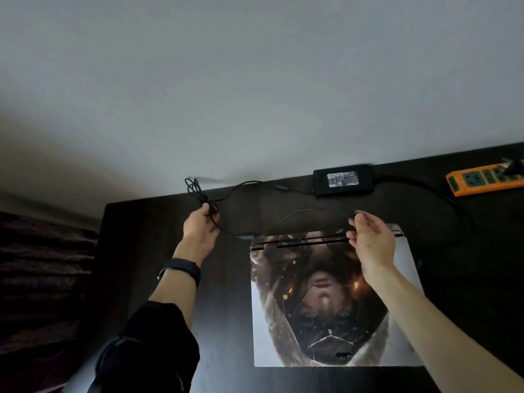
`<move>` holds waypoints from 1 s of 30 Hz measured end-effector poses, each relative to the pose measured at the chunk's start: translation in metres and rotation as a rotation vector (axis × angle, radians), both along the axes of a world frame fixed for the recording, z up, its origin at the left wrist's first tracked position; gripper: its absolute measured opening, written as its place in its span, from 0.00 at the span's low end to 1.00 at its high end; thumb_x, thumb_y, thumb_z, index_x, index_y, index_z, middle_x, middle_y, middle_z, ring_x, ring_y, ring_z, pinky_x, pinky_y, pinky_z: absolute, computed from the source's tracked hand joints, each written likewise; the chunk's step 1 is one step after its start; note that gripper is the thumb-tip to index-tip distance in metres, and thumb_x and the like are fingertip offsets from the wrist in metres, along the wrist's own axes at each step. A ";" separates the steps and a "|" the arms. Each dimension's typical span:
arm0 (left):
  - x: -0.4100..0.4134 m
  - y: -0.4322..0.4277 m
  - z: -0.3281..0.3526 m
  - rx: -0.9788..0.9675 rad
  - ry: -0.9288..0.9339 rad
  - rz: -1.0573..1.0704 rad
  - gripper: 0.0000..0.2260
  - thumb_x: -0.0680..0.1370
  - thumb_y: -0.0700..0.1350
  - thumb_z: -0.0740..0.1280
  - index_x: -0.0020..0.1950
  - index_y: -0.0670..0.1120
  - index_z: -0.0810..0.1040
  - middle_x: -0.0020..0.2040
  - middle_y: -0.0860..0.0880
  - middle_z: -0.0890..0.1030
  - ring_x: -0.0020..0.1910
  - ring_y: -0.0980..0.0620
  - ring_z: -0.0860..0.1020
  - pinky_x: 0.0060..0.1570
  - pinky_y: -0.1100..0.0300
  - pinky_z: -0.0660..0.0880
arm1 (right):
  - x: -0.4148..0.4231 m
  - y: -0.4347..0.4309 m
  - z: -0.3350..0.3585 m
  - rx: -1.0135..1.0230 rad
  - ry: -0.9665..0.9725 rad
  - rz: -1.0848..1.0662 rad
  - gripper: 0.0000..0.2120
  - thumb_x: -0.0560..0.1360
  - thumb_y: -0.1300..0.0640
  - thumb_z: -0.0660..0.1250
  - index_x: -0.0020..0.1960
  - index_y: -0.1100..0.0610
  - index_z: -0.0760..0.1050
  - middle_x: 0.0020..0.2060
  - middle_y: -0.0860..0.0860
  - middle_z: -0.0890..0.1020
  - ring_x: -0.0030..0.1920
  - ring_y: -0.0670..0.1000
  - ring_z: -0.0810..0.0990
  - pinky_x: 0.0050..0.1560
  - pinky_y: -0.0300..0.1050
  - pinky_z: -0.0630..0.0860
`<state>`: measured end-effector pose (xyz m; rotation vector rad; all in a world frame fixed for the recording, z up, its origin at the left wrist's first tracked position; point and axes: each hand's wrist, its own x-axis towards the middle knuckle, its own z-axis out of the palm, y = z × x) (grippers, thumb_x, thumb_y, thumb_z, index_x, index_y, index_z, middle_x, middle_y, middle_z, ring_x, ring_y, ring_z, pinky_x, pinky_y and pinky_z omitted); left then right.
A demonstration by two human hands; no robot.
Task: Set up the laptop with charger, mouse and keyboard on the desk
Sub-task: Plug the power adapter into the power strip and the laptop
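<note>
The left hand [200, 226] is gripping a bunch of charger cable [202, 195] just behind the closed laptop [326, 307], which is lying flat on the desk [226, 321]. The right hand [371, 243] is hovering over the laptop's back edge with its fingers loosely extended at a thin strand. Pinching it? Can't tell. The charger brick [343, 180] is sitting at the desk's rear edge.

1. Desk [147, 222]: dark wood with a faint grain, matt.
2. Laptop [326, 307]: smooth lid under a printed skin with a soft sheen.
3. Charger [343, 180]: black matt plastic with a pale, slightly shiny label.
4. Cable [198, 191]: thin, black, smooth and rubbery-looking.
5. Power strip [482, 180]: orange plastic, slightly glossy.
6. Wall [255, 80]: smooth matt paint.
7. Sleeve [150, 350]: black cloth.
8. Wristband [181, 269]: black, matt.
</note>
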<state>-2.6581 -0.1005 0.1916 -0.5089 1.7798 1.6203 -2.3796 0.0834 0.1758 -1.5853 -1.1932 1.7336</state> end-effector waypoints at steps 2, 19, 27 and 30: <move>0.003 0.001 -0.013 -0.237 0.093 -0.254 0.20 0.79 0.46 0.66 0.71 0.46 0.71 0.64 0.49 0.78 0.61 0.48 0.76 0.65 0.49 0.70 | -0.005 0.009 -0.003 0.060 -0.082 0.036 0.12 0.81 0.54 0.65 0.63 0.54 0.77 0.51 0.49 0.84 0.43 0.46 0.83 0.47 0.42 0.79; 0.108 0.050 0.006 -0.451 0.948 -1.062 0.24 0.77 0.52 0.69 0.73 0.57 0.70 0.69 0.55 0.73 0.70 0.53 0.66 0.71 0.57 0.64 | 0.001 0.027 0.002 0.195 -0.151 0.299 0.10 0.80 0.51 0.67 0.57 0.54 0.81 0.46 0.48 0.85 0.43 0.45 0.83 0.36 0.29 0.75; 0.137 0.152 -0.018 -0.431 1.366 -1.483 0.16 0.80 0.57 0.63 0.64 0.52 0.77 0.60 0.54 0.82 0.66 0.51 0.73 0.66 0.55 0.64 | 0.015 0.054 -0.008 0.265 -0.140 0.517 0.04 0.79 0.47 0.69 0.49 0.45 0.81 0.41 0.44 0.86 0.40 0.42 0.84 0.44 0.37 0.79; 0.144 0.165 -0.031 -0.464 1.334 -1.546 0.15 0.81 0.58 0.61 0.60 0.52 0.78 0.51 0.52 0.82 0.54 0.49 0.77 0.56 0.54 0.72 | 0.025 0.066 -0.026 0.304 -0.210 0.618 0.05 0.78 0.43 0.67 0.50 0.42 0.81 0.41 0.41 0.85 0.45 0.40 0.83 0.52 0.46 0.80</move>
